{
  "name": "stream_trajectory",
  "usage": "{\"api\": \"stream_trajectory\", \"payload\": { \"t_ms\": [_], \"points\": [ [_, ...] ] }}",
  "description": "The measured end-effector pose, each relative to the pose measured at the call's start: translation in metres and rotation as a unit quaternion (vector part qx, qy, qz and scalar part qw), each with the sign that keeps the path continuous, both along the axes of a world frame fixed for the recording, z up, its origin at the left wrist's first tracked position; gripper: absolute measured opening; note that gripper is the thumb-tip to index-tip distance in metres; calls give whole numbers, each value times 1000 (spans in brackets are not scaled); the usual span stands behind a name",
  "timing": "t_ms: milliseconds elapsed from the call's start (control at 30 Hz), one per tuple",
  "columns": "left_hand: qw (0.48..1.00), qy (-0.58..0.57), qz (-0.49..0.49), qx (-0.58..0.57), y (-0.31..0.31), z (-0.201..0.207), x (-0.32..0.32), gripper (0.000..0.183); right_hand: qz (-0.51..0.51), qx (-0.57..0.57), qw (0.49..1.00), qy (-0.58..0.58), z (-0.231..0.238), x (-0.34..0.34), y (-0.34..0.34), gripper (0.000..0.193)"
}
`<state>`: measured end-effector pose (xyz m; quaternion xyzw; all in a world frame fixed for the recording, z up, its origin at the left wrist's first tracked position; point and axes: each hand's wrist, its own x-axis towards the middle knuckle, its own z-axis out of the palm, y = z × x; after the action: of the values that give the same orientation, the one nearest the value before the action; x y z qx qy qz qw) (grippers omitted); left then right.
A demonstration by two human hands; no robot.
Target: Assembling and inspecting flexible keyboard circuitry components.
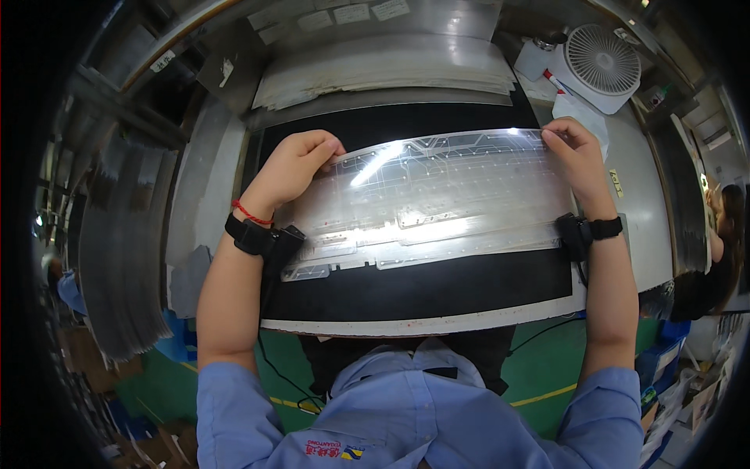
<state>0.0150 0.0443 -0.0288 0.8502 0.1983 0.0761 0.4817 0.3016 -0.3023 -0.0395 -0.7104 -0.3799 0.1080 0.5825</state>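
Between my two hands is a clear plastic film sheet (453, 184) printed with thin circuit-like lines and dots; bright light glares off its surface. My left hand (295, 166) pinches its far left corner between thumb and fingers. At the far right corner, my right hand (576, 156) grips the edge the same way. The sheet lies over or just above a black work mat (437, 291); I cannot tell whether its near edge, which has small notches and a tab, touches the mat. Both wrists carry black strapped devices, and a red cord circles the left one.
Behind the mat lies a stack of similar sheets (383, 74). A white fan (601, 62) and a translucent bottle (537, 59) stand at the back right. More sheet stacks (125, 242) are at the left. Another person (723, 242) is at the far right.
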Motion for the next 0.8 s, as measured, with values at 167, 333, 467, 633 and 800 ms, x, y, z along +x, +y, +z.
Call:
{"api": "stream_trajectory", "payload": {
  "t_ms": [167,333,467,633,800],
  "points": [
    [983,-140,75,89,20,14,-6,17,-7,11,1000,2,-2,6,-4,11],
    [936,-197,-217,195,-88,99,-30,4,-46,-40,994,-91,-9,12,-10,12],
    [814,-209,-534,94,-190,126,-74,28,-55,-35,990,-125,-5,9,-3,15],
    [834,60,-546,51,-248,151,-74,31,-41,-21,991,-128,-8,9,-5,17],
    [853,153,-482,126,-273,182,-57,33,-45,-21,992,-115,-16,16,-4,19]
  ]
}}
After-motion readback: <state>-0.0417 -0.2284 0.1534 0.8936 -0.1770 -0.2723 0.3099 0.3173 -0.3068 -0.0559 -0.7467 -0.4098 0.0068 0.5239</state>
